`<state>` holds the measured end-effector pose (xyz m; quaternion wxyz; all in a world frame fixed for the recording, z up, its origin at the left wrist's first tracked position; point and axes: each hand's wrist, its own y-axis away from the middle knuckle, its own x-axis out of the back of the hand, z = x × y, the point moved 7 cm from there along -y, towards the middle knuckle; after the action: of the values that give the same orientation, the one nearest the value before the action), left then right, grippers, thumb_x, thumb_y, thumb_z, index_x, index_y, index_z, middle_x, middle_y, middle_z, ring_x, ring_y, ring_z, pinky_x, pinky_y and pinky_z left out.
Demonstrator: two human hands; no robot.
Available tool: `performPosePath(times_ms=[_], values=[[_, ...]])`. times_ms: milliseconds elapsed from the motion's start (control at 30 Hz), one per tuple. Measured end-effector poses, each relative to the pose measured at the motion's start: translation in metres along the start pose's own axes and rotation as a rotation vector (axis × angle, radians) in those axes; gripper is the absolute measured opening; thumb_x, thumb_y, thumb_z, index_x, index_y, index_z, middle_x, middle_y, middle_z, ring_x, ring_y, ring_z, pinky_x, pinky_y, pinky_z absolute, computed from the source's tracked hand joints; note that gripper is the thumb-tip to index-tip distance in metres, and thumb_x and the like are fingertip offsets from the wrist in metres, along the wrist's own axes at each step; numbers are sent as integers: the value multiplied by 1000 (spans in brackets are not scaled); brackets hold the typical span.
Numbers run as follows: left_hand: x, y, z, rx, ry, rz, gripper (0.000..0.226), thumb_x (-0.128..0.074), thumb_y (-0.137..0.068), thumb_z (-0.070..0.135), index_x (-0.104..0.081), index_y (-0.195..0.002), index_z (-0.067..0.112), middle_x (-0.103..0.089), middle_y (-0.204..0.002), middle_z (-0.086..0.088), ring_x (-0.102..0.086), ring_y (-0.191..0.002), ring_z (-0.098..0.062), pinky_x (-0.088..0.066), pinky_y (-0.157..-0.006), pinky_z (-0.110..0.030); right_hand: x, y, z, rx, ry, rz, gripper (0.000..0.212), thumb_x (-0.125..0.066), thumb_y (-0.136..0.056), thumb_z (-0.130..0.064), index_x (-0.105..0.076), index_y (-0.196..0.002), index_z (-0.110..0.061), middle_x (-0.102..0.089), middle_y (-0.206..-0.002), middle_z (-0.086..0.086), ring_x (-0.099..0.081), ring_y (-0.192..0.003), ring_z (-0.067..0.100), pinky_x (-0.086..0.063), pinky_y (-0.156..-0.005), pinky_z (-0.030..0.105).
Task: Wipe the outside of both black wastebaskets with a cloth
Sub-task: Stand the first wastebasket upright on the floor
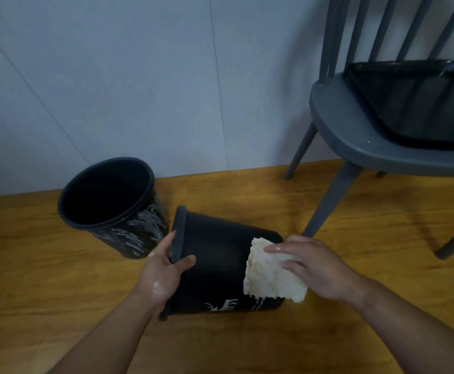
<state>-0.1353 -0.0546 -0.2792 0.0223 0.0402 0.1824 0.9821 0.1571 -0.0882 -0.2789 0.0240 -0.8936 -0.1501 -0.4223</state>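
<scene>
1. At far left, the upright black plastic wastebasket (136,233), with white streaks on its wall, stands on the wooden floor (31,279) close to the wall. It is just beside the rim of the second basket; no hand touches it.

2. The tipped black plastic wastebasket (217,255) lies on its side. Its long axis runs left to right, with the rim at left and the base at right.

3. Your left hand (163,268) clamps the rim, with the thumb over the outside.

4. The cream crumpled cloth (271,273) lies on the upper wall near the base end, well apart from the rim grip.

5. Your right hand (315,265) presses the cloth flat with extended fingers; whether the thumb pinches it cannot be told.

6. The unwiped wall probably lies leftward from the cloth, so the stroke likely runs along the axis toward your left hand.

7. At right, a leg of the grey plastic chair (355,136) stands near the base and may limit turning the basket. A dark shallow basin (414,103) rests on the seat.
</scene>
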Motion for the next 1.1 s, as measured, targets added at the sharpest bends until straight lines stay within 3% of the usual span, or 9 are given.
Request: performPosePath(times_ms=[100,233,400,467,600,800,967,1100], values=[[2,-28,36,-119,-201,-44,60,-68,-89,-4,-54,-136,30,-77,-103,-4,-73,-97,-19,-57,-92,-45,14,-19,-29,55,-53,7,42,-60,-103,-20,-58,-134,-47,-53,-103,-22,-56,-93,5,-43,-74,17],[-12,-68,72,-329,-598,-132,65,-72,-88,6,-50,-138,41,-71,-111,11,-66,-105,-6,-55,-97,-34,35,-43,-51,76,-201,49,41,-64,-100,-21,-61,-128,-49,-53,-100,-26,-58,-92,7,-46,-76,18],[-30,-107,84,-539,-832,-135,70,-73,-87,9,-47,-142,43,-64,-127,15,-59,-118,-6,-51,-102,-29,44,-59,-54,17,-394,60,39,-66,-97,-13,-66,-125,-40,-58,-104,-31,-55,-109,-11,-42,-86,7],[-35,-122,86,-609,-884,-127,70,-73,-87,13,-45,-142,47,-65,-128,14,-61,-115,-6,-54,-100,-32,42,-63,-53,13,-419,62,39,-67,-96,-11,-67,-123,-39,-59,-105,-33,-55,-109,-13,-42,-86,5],[-47,-142,89,-722,-1030,-164,68,-66,-90,19,-38,-142,52,-67,-123,12,-66,-104,-8,-59,-88,-34,39,-68,-46,1,-477,102,41,-71,-93,-14,-70,-119,-46,-64,-110,-21,-61,-109,1,-49,-88,19],[-63,-169,77,-792,-1342,-178,60,-52,-100,30,-26,-148,53,-67,-118,3,-67,-90,-9,-60,-80,-29,40,-72,-35,-22,-621,139,45,-71,-91,-10,-73,-113,-49,-64,-106,-16,-65,-101,10,-57,-87,33],[-68,-186,61,-808,-1429,-176,62,-50,-100,35,-18,-150,53,-68,-112,2,-66,-84,-10,-59,-77,-29,37,-75,-32,-25,-735,165,39,-72,-85,-11,-76,-113,-38,-67,-112,-20,-65,-109,5,-55,-85,24],[-65,-185,56,-837,-1447,-164,70,-55,-99,38,-14,-154,47,-70,-112,2,-67,-91,-10,-56,-87,-28,32,-78,-29,-34,-785,187,38,-73,-83,-10,-76,-117,-27,-69,-113,-16,-66,-110,8,-57,-85,26]])
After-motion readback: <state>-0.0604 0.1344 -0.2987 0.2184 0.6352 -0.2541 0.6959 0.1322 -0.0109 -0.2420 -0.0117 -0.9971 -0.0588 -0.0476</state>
